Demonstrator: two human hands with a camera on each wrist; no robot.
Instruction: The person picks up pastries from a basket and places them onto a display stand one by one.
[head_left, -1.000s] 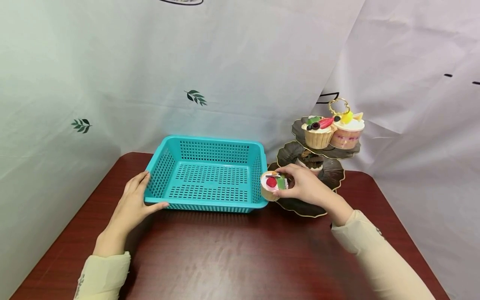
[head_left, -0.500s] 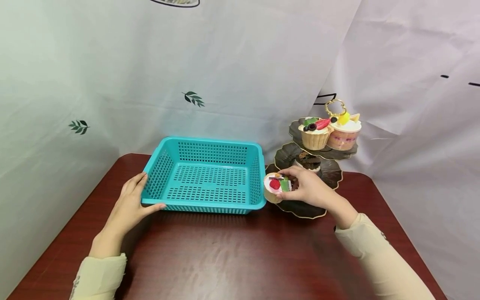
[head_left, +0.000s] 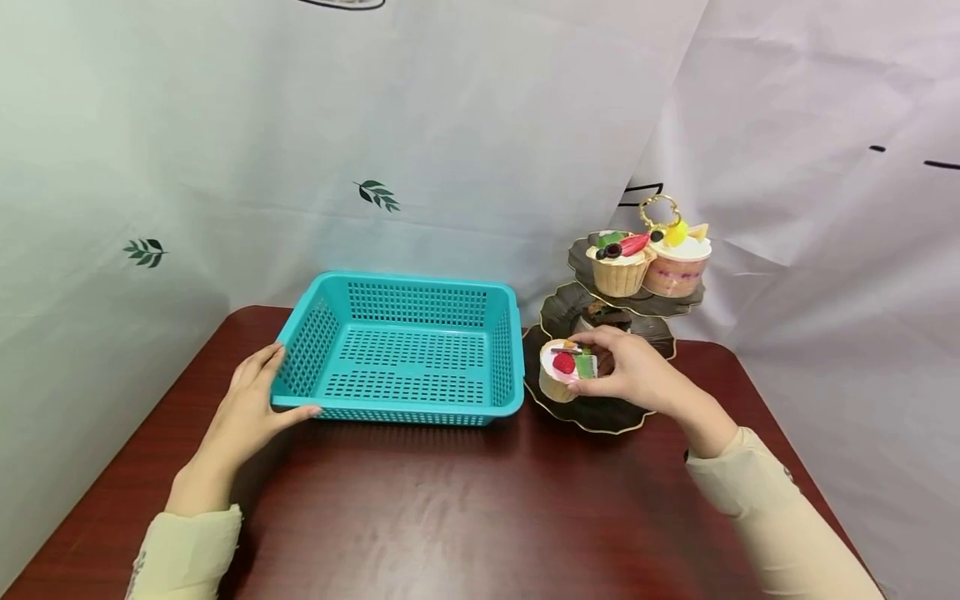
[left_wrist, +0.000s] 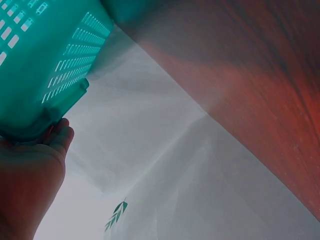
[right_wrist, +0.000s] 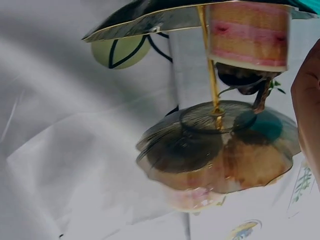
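Observation:
My right hand (head_left: 633, 371) pinches a cupcake (head_left: 558, 385) with white cream, a red raspberry and a green piece on top. The cupcake is at the left part of the bottom tier (head_left: 600, 417) of a dark, gold-edged three-tier stand. At the left, my left hand (head_left: 240, 408) grips the front left corner of a turquoise plastic basket (head_left: 397, 412), thumb along its front rim. In the left wrist view, the fingertips (left_wrist: 62, 132) show at the basket's rim. Only a strip of the right hand (right_wrist: 307, 105) shows in the right wrist view.
On the stand's top tier (head_left: 678, 308) are a fruit-topped cupcake (head_left: 618, 275) and a pink layered cake cup (head_left: 678, 275), below a gold ring handle (head_left: 660, 212). A chocolate-topped cake (head_left: 606, 317) sits on the middle tier, partly hidden. Pale cloth hangs behind the dark red table (head_left: 420, 517).
The right hand has carried the cupcake rightward, from overlapping the basket's right edge to over the stand's bottom tier. The left hand keeps its hold on the basket; the head view has shifted slightly.

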